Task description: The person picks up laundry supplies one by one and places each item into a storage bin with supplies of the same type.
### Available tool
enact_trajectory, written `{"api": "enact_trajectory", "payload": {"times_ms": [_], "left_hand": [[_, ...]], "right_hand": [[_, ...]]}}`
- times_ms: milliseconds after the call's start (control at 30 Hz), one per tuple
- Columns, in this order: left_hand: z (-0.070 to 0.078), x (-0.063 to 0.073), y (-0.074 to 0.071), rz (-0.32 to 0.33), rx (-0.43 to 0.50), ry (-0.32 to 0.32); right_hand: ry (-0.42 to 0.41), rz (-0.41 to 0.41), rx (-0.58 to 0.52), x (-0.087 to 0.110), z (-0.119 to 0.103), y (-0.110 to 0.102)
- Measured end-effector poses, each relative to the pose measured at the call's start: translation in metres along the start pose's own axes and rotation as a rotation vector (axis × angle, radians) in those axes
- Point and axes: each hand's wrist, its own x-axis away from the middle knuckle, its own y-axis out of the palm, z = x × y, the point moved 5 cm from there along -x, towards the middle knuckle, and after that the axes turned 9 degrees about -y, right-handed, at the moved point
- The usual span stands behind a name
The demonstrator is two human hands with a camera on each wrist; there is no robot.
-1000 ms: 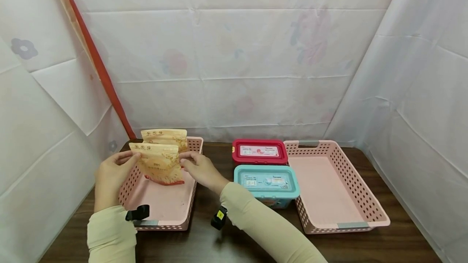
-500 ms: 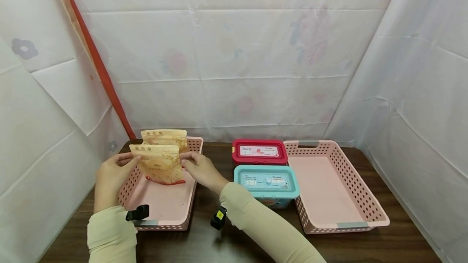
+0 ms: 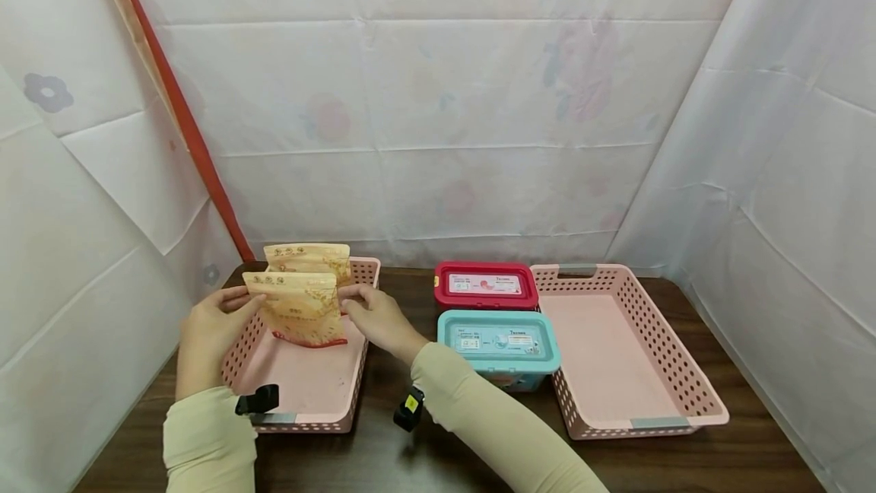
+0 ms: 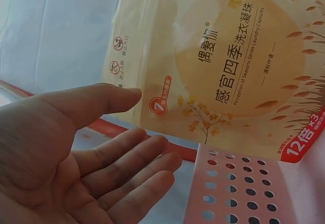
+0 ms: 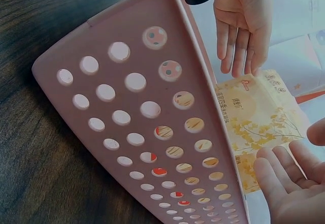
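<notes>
A yellow stand-up pouch of laundry capsules (image 3: pixel 297 306) stands in the left pink basket (image 3: pixel 301 390), its red lower edge towards the basket floor. Right behind it a matching pouch (image 3: pixel 318 251) stands upright. At the front pouch's left edge is my left hand (image 3: pixel 208 333); in the left wrist view its thumb overlaps the printed pouch while the fingers lie loosely spread, apart from the thumb. My right hand (image 3: pixel 383 322) is at the opposite edge. Its fingers (image 5: pixel 287 165) are extended beside the pouch in the right wrist view, without curling round it.
Right of the middle, a red lidded box (image 3: pixel 486 284) stands behind a turquoise lidded box (image 3: pixel 499 342). Beside them is another pink basket (image 3: pixel 616 356) on the dark wooden table (image 3: pixel 404 455). White patterned sheets (image 3: pixel 411 97) enclose the back and sides.
The front pouch has shifted very slightly down and right, its top edge lower than a second ago. My left hand has edged slightly to the right; the boxes and baskets stay put.
</notes>
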Motion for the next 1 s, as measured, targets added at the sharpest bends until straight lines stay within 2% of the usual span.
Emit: {"api": "enact_trajectory", "payload": {"times_ms": [300, 500, 1000], "left_hand": [[0.0032, 0.0014, 0.0013, -0.039, 0.006, -0.012], [0.0021, 0.0005, 0.0023, -0.061, -0.002, -0.02], [0.0065, 0.0051, -0.0005, -0.068, -0.02, 0.017]], "right_hand": [[-0.005, 0.027, 0.026, -0.0006, -0.0017, -0.0029], [-0.025, 0.015, 0.033, -0.0011, -0.0019, -0.0044], [-0.039, 0.043, 0.005, -0.0015, -0.0051, -0.0093]]}}
